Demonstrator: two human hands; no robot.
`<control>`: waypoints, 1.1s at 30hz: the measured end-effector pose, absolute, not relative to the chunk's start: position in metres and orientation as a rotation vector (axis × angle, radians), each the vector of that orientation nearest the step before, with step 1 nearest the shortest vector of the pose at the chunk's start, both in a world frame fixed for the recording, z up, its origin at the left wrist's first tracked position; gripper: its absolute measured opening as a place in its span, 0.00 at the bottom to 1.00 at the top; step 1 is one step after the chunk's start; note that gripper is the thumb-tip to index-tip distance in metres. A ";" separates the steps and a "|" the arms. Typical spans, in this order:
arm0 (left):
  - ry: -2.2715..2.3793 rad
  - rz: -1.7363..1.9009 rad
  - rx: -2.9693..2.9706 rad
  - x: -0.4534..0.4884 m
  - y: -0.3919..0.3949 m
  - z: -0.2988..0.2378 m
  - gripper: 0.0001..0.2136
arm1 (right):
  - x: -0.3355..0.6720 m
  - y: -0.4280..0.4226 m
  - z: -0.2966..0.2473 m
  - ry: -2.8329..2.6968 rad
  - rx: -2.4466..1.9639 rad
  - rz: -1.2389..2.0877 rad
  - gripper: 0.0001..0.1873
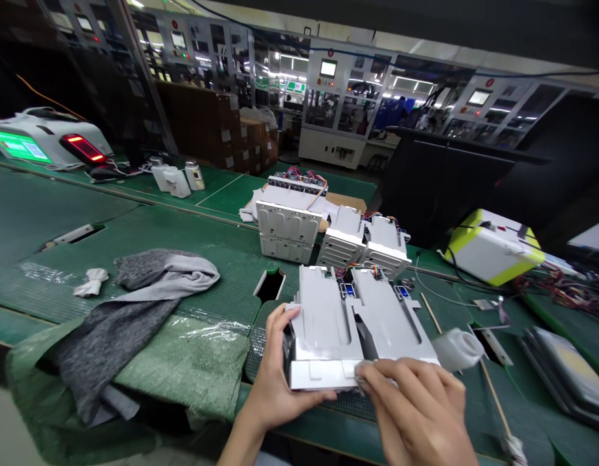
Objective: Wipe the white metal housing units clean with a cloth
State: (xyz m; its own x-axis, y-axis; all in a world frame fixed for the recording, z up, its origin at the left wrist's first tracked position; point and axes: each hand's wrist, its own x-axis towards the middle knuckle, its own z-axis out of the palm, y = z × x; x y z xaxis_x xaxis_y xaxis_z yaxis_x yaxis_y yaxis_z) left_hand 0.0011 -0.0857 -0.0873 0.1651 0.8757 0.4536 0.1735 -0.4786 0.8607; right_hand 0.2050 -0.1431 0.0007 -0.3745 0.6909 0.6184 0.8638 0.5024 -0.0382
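A light grey twin-bay housing (pixel 323 317) with wires and blue connectors at its far end stands near the table's front edge. My left hand (pixel 274 375) grips its left end, fingers along the side and thumb under the white front edge. Against the middle of that front face, my right hand (pixel 416 401) is closed with its fingertips pinched together. Something small and whitish shows at those fingertips, too hidden to name. Just behind stand a similar grey unit (pixel 345 243) and a taller grey metal-plated unit (pixel 289 226) with coloured wires on top.
Left lie a grey cloth (pixel 168 278), a crumpled white wad (pixel 91 283) and green bubble wrap (pixel 192 356). A white bottle (pixel 457 349) and a thin stick (pixel 493 395) lie right. Further off are a yellow-white device (pixel 493 246), small bottles (pixel 175 181) and a red-lit scanner (pixel 85 149).
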 end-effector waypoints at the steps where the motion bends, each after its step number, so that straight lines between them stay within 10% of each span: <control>1: 0.999 1.357 1.782 0.001 -0.086 -0.087 0.50 | 0.205 -0.144 0.001 -2.150 -1.301 -0.381 0.10; 33: 0.977 1.377 1.747 0.002 -0.085 -0.088 0.50 | 0.212 -0.148 0.006 -2.138 -1.280 -0.302 0.10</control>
